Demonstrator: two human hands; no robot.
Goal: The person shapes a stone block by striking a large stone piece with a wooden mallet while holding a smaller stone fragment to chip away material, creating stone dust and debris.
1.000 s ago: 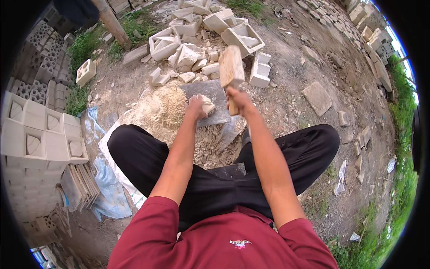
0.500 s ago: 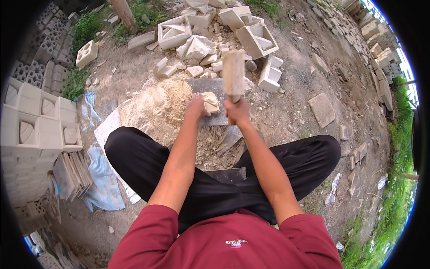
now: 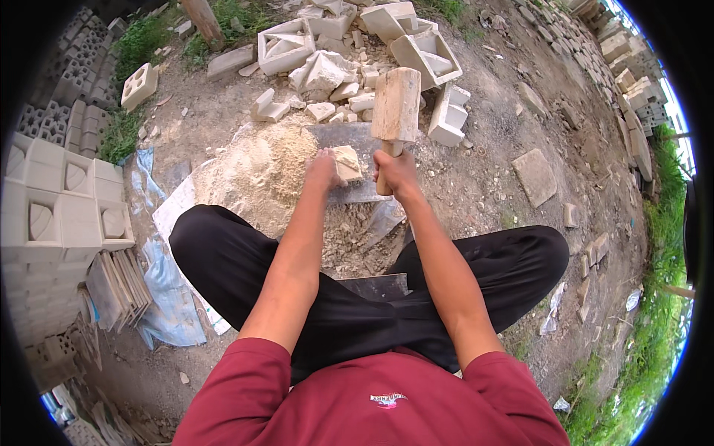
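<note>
A wooden mallet (image 3: 396,104) stands upright in my right hand (image 3: 396,172), with the fingers wrapped round its handle just below the head. My left hand (image 3: 323,169) is closed on the left side of a pale chunk of block (image 3: 347,163); some of its fingers are hidden. The chunk rests on a dark flat slab (image 3: 348,134) dusted with powder. Left of that slab lies a heap of tan powder (image 3: 260,165). The mallet head is to the right of the chunk and apart from it.
Beyond the slab lie broken blocks and rubble (image 3: 323,74). Moulded pale blocks (image 3: 63,193) are stacked at the left, above leaning thin boards (image 3: 119,290) and a blue plastic sheet (image 3: 171,305). A flat stone (image 3: 534,178) lies to the right.
The mallet, blurred earlier, now shows sharply, its head slightly lower and further right. My left hand stays on the chunk.
</note>
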